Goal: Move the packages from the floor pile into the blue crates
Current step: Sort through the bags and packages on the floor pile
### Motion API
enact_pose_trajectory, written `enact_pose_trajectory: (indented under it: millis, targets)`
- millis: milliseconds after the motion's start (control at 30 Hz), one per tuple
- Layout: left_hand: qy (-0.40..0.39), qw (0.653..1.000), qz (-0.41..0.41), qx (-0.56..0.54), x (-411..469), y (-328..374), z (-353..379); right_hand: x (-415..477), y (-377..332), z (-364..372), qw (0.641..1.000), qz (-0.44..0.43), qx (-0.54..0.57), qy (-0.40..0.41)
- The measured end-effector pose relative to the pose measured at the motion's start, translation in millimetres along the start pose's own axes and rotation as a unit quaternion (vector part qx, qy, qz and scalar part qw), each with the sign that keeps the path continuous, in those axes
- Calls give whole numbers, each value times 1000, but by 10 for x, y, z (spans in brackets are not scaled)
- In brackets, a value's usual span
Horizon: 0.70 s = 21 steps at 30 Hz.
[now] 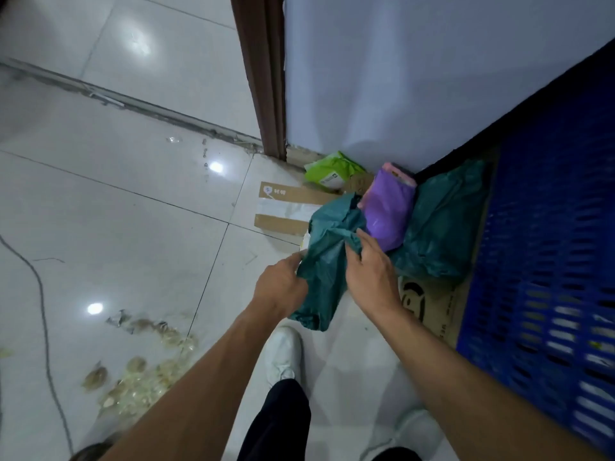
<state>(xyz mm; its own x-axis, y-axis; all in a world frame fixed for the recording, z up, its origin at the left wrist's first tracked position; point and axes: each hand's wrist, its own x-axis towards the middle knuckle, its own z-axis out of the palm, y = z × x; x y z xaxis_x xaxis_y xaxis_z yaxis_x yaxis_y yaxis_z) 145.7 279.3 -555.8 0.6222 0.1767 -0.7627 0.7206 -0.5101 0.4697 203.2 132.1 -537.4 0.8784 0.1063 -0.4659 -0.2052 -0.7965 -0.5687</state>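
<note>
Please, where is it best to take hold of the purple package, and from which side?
Probably grip the purple package across its narrow width near the lower end, coming from above. It lies atop the teal bags, long sides exposed; the right hand is nearest.

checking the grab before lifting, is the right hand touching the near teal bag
Touching. In the head view the right hand curls its fingers into the near teal bag, bunching it.

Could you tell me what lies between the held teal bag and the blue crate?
Head view: a second teal bag with a purple package resting on it, and a printed cardboard box.
</note>
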Motion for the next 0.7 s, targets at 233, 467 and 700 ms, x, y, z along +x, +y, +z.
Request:
enact_pose_trajectory:
  millis: [233,467,700]
  targets:
    - [30,969,-48,-240,-840,593,-332,-587,-495,-1033,993,74,93,-21]
    - [19,972,6,-235,-2201,1609,-602,-1280,-875,-2420,969,111,218,-23]
    - [24,967,76,-244,-3282,2586,-696,-2040,-953,-3837,904,94,417,2]
